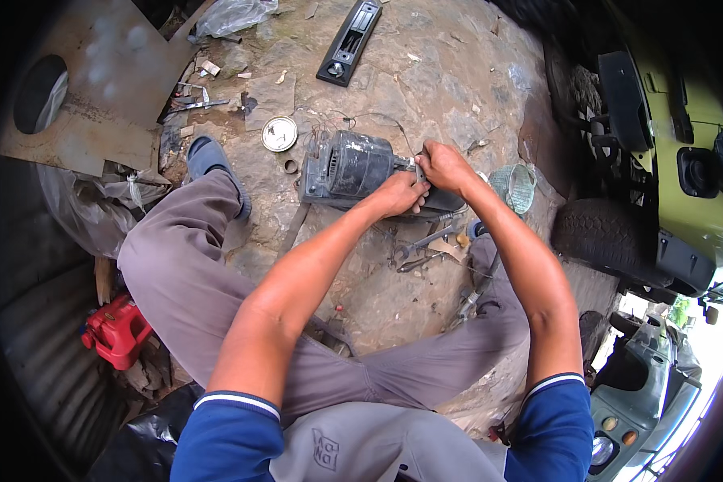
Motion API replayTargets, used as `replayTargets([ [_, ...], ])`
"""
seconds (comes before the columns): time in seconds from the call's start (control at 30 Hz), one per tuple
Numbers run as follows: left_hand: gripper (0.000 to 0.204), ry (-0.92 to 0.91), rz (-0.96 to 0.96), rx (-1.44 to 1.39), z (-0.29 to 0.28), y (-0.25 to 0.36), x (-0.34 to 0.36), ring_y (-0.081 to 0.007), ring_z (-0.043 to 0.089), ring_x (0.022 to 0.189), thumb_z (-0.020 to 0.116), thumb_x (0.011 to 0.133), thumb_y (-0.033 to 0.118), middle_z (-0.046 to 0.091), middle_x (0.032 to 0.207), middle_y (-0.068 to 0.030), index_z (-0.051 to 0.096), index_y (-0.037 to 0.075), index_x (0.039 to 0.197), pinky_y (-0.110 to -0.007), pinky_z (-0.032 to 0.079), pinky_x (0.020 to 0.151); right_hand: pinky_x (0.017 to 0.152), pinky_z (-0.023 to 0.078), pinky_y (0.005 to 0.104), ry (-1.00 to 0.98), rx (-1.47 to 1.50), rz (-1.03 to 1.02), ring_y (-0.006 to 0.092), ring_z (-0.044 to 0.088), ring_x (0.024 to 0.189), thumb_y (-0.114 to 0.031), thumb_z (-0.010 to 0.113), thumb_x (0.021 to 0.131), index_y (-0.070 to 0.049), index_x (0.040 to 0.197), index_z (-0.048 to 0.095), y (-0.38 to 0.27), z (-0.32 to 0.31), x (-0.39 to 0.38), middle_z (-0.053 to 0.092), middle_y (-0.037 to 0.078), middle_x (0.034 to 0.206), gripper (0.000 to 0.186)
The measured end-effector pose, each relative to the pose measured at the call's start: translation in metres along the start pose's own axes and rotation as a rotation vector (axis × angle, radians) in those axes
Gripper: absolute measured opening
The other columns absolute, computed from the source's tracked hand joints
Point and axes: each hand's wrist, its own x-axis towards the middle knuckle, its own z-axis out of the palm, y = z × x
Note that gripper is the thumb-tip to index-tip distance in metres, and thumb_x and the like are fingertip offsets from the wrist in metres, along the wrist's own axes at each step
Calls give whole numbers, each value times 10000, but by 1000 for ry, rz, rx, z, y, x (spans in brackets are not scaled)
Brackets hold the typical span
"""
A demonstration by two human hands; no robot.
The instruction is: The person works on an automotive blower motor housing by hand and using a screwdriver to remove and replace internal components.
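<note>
Curls left hand (403, 195) and right hand (446, 167) narrowly, close together at the right end of the black motor-like unit (361, 163) lying on the stone floor (377, 313) near a round lid (279, 133), but cannot tell whether gripping anything.

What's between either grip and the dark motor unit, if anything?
Nothing visible. The left grip and right grip are together at the right-hand end of the dark motor unit. The white round lid lies off its left side, out of the way.
</note>
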Motion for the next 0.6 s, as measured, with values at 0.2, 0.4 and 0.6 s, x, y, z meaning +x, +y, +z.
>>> replayTargets([
  [0.2, 301, -3, -16, -4, 5, 5, -1, -114, 651, 686, 511, 1033, 273, 674, 800, -29, 638, 13, 948, -293, 465, 593, 754, 497, 506, 116, 41, -120, 483, 640, 897, -272, 635, 937, 29, 937, 617, 9, 2, -5, 659, 296, 878, 302],
  [0.4, 272, 18, -11, 11, 3, 4, -1, -116, 643, 677, 515, 1017, 245, 667, 796, -26, 640, 15, 943, -293, 460, 606, 784, 505, 537, 116, 49, 109, 494, 643, 921, -241, 603, 956, 56, 969, 601, -10, 6, -9, 671, 302, 889, 297],
  [0.6, 286, 13, -40, 3, 7, 0, 0, -113, 635, 673, 517, 1021, 262, 664, 791, -18, 646, 23, 930, -289, 456, 615, 797, 488, 534, 130, 52, -86, 481, 630, 934, -243, 611, 947, 21, 958, 610, 6, 13, -9, 659, 285, 907, 264],
])
